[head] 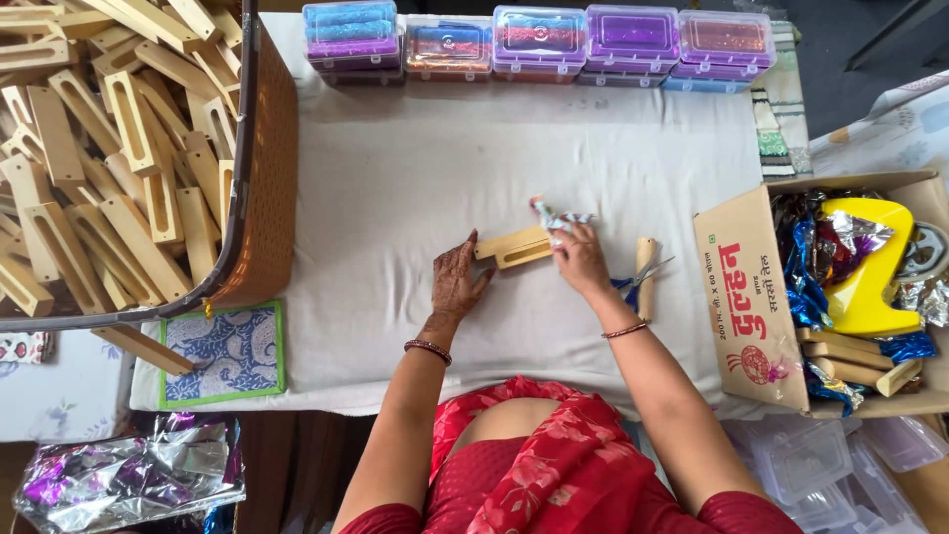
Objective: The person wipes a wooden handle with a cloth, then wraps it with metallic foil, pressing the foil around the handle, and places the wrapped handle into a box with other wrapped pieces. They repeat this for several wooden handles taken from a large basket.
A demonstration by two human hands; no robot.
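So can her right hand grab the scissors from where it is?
Probably yes. The scissors lie on the white cloth just beside the right hand, with nothing between, though that hand is holding shiny paper.

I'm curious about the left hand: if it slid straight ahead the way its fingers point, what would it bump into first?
The left hand points up and slightly right, so it would likely meet the slotted wooden block at its fingertips first. The fingers seem to touch its end already, though depth is hard to judge.

Cardboard box (743, 297) at right, red print; 5 clear glitter boxes (539, 42) along table's far edge.
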